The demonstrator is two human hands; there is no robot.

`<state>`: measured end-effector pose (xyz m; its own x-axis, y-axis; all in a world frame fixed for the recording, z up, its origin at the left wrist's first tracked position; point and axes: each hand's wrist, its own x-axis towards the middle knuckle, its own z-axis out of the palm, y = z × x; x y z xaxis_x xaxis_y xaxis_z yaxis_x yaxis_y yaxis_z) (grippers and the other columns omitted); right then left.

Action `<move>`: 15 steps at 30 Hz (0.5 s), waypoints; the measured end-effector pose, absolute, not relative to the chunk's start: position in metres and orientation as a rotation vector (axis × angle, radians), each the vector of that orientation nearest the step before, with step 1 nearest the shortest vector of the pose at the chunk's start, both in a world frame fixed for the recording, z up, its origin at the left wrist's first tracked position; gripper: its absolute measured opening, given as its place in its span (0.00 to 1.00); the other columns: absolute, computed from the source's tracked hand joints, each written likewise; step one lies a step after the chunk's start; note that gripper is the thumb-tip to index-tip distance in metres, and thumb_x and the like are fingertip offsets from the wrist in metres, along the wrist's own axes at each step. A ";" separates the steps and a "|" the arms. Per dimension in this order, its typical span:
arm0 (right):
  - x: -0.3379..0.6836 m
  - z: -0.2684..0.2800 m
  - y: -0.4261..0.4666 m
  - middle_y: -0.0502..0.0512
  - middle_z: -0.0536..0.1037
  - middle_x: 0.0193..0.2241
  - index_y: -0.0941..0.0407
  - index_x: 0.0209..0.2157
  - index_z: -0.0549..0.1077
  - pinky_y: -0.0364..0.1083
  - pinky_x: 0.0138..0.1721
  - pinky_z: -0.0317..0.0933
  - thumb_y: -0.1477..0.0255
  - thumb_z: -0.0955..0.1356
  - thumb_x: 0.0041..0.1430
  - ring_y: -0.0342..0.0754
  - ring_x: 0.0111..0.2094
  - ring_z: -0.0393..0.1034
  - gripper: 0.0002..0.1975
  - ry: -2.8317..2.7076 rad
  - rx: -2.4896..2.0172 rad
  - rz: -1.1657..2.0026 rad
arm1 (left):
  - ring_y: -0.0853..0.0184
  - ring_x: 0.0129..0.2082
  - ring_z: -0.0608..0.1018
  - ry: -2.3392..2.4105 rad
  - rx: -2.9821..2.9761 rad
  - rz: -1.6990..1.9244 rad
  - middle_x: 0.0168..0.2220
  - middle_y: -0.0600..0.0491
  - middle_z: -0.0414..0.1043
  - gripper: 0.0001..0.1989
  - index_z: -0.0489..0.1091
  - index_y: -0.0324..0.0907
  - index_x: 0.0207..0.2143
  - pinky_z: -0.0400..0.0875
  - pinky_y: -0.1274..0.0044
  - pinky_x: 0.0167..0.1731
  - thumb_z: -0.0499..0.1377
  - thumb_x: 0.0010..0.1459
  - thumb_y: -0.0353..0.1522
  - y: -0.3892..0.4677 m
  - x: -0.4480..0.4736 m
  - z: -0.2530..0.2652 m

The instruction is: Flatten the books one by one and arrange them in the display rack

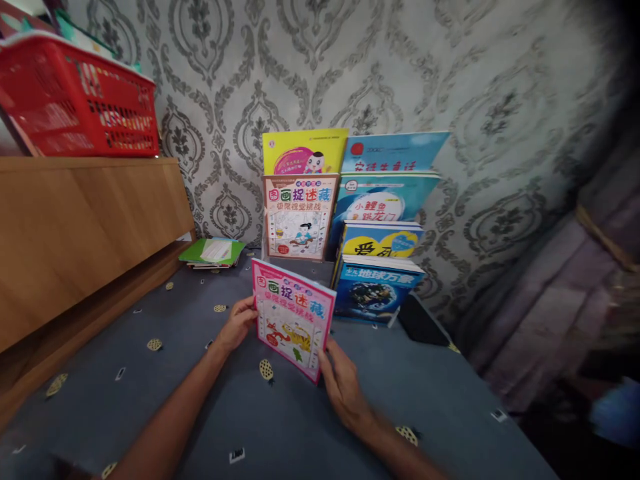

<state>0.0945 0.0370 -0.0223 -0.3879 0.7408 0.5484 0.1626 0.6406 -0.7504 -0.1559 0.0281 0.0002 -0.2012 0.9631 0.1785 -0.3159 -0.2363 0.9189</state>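
Note:
A thin pink picture book (293, 320) with a fox and a tiger on its cover is tilted upright between my two hands. My left hand (240, 323) grips its left edge, and my right hand (343, 380) has hold of the lower right edge; the fingers behind the cover are hidden. Just beyond it stands a similar brown-bordered book (299, 217) in front of a yellow book (305, 152). To their right, several blue books rise in steps, with the globe-cover book (377, 291) at the front.
Green-topped books (213, 252) lie stacked at the back left. A red basket (80, 100) sits on a wooden cabinet (95, 233) along the left side. A dark flat object (423, 321) lies right of the blue books. Patterned dark cloth (200, 400) covers the surface; a curtain (540, 300) hangs at right.

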 end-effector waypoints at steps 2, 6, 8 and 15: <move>0.095 -0.019 0.034 0.57 0.78 0.33 0.51 0.36 0.73 0.49 0.40 0.71 0.61 0.58 0.71 0.52 0.35 0.73 0.17 -1.975 -0.646 0.713 | 0.65 0.27 0.78 0.974 1.001 1.648 0.27 0.53 0.80 0.11 0.80 0.41 0.28 0.70 0.77 0.32 0.63 0.37 0.29 0.025 -0.158 0.005; 0.096 -0.007 0.033 0.57 0.77 0.32 0.50 0.35 0.73 0.50 0.39 0.70 0.64 0.59 0.71 0.53 0.35 0.72 0.15 -2.012 -0.576 0.612 | 0.64 0.28 0.78 1.019 1.022 1.671 0.27 0.53 0.80 0.12 0.79 0.41 0.27 0.70 0.76 0.33 0.61 0.36 0.28 0.022 -0.161 0.018; 0.095 0.001 0.036 0.57 0.77 0.33 0.50 0.35 0.73 0.50 0.39 0.69 0.66 0.59 0.70 0.53 0.36 0.71 0.13 -2.000 -0.574 0.590 | 0.64 0.28 0.78 1.042 1.040 1.704 0.28 0.53 0.80 0.12 0.79 0.41 0.27 0.70 0.76 0.33 0.61 0.36 0.28 0.023 -0.162 0.026; 0.089 0.041 0.053 0.54 0.73 0.31 0.53 0.34 0.70 0.44 0.34 0.64 0.69 0.61 0.69 0.49 0.33 0.69 0.10 -1.962 -0.548 0.608 | 0.65 0.30 0.78 1.039 1.159 1.831 0.29 0.54 0.80 0.14 0.79 0.42 0.30 0.71 0.76 0.33 0.61 0.37 0.29 0.036 -0.165 0.060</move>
<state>0.0888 0.0529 0.0412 -0.4258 0.6062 0.6717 0.1198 0.7736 -0.6222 -0.1653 0.0357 0.0604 -0.3351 0.8754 0.3486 -0.1498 -0.4147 0.8975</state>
